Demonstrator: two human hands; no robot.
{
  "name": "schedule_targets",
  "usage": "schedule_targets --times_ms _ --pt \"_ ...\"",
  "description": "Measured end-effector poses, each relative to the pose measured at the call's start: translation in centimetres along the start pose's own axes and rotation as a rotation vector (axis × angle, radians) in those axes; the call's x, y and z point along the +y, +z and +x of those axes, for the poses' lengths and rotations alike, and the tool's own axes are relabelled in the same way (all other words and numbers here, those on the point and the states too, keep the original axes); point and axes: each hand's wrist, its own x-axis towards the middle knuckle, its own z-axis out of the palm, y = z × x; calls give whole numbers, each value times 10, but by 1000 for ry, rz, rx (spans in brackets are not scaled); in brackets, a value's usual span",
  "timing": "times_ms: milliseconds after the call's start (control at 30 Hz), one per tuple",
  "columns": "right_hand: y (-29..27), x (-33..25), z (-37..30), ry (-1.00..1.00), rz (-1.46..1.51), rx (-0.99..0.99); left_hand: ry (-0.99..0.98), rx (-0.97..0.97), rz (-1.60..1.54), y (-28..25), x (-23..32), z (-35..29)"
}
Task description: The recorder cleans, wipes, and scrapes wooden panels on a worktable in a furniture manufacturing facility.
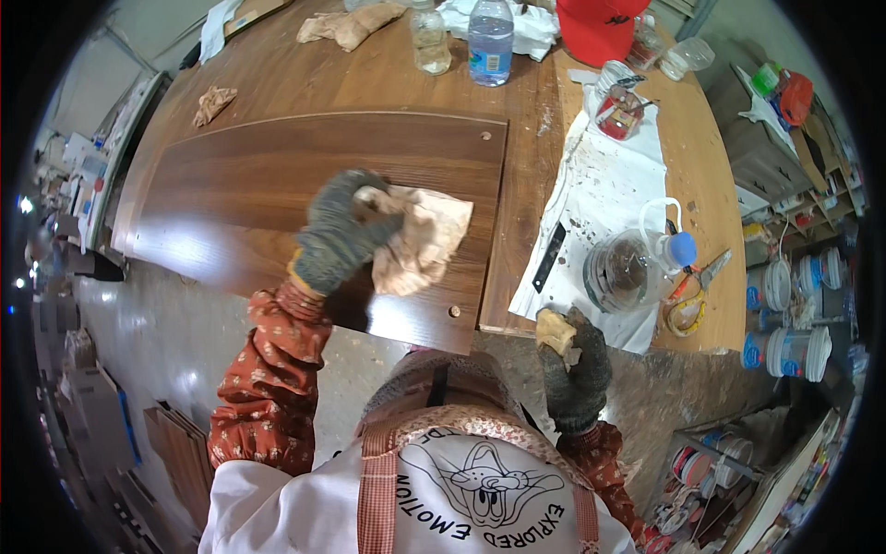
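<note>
A dark brown wooden panel (240, 185) with a glossy face lies on the table. My left hand (340, 226), in a grey knit glove, is closed on a stained, pale cloth (429, 235) and presses it against the panel near its right end. At the table's front edge my right hand (580, 369), gloved in darker grey, grips a small crumpled tan wad (556, 332); whether it is cloth or paper I cannot tell. Just beyond that hand, a large clear plastic jug (623, 272) with a blue cap stands on a white sheet (604, 185).
A black strip (550, 258) lies on the sheet, and scissors (694, 300) rest right of the jug. Farther back are a jar with red contents (620, 115), a water bottle (490, 46), a glass jar (430, 44), a red cap (598, 28) and crumpled cloths (351, 26). Buckets (798, 354) stand at the right.
</note>
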Motion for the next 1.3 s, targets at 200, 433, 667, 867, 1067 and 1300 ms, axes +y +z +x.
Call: schedule_targets --times_ms 200,433,667,867,1067,1300 --pt "6 -10 12 -21 -13 -51 320 -95 694 50 0 -9" --pt "9 4 8 -101 14 84 213 91 743 -24 -45 27" --pt "45 -19 78 -453 -362 -186 447 157 887 -13 -55 11" --pt "57 -1 133 -306 -821 31 513 -28 588 -27 -53 20" --pt "65 -12 75 372 -820 -249 486 -96 705 -73 -76 51" --pt "77 -24 95 710 -816 -17 617 -114 596 -85 -94 83"
